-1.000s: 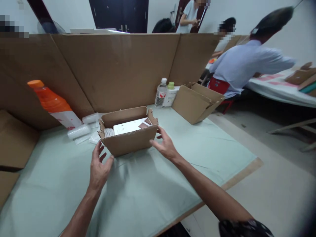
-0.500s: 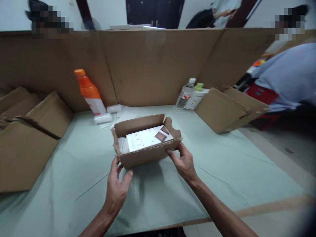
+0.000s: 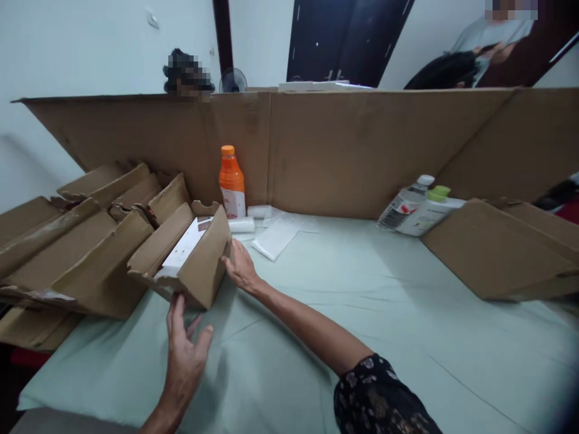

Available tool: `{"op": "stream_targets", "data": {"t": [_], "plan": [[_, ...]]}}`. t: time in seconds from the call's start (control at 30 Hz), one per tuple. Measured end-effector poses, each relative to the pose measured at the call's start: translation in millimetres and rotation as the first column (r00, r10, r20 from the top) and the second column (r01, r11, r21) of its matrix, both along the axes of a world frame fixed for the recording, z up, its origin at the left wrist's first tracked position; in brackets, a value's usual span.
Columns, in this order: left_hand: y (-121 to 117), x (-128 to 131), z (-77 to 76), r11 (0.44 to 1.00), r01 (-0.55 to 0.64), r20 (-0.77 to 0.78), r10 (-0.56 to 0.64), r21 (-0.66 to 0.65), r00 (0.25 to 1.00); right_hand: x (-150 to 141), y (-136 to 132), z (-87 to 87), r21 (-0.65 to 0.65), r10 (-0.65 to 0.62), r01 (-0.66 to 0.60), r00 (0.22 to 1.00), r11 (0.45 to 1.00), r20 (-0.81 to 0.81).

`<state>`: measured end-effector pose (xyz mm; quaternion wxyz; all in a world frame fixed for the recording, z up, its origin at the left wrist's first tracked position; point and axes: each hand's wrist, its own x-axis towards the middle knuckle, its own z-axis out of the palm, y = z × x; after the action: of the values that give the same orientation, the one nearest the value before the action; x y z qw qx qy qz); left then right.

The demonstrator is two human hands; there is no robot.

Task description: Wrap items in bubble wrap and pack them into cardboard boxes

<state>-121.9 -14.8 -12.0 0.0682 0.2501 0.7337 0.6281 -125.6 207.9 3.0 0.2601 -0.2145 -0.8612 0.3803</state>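
Note:
A small open-topped cardboard box (image 3: 205, 259) sits at a slant at the left of the table. Inside lies a white carton (image 3: 185, 247) with a dark printed patch near its far end. My left hand (image 3: 185, 349) has its fingertips at the box's near end, low down, with the thumb spread away from the cardboard. Against the box's right wall presses my right hand (image 3: 242, 265), its fingers toward the far corner. Between them the two hands hold the box. Whether its underside rests on the cloth, I cannot tell.
Larger open cardboard boxes (image 3: 104, 265) crowd the left side. An orange bottle (image 3: 232, 181) stands behind, beside clear plastic wrap (image 3: 275, 235). Rightward are a clear bottle (image 3: 404, 202), a green-capped bottle (image 3: 427, 211) and another cardboard box (image 3: 488, 247). A cardboard wall (image 3: 344, 150) runs behind.
The small box with the white carton has gone from mid-table to the left, beside the larger boxes, and has turned lengthwise. Both hands moved with it. My view has swung left.

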Motion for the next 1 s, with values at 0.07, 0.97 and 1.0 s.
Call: {"op": "stream_targets", "data": {"t": [0.07,0.97,1.0], "plan": [[23.6,-16.6,1.6,1.0,0.018,-0.048,-0.017,0.011,0.999,-13.6,-7.7,-18.0,-0.012,0.055,-0.054,0.998,0.998,0.026],[150.0,-176.5,-56.3,0.992,-0.106,-0.073,0.112,0.073,0.991,-114.2,14.7,-28.1,0.263,-0.067,-0.008,0.959,0.965,0.275],[149.4,-177.7,-55.9,0.991,-0.119,-0.077,0.124,0.069,0.989,-106.3,9.6,-29.4,0.307,-0.066,-0.023,0.959,0.951,0.276]]}}
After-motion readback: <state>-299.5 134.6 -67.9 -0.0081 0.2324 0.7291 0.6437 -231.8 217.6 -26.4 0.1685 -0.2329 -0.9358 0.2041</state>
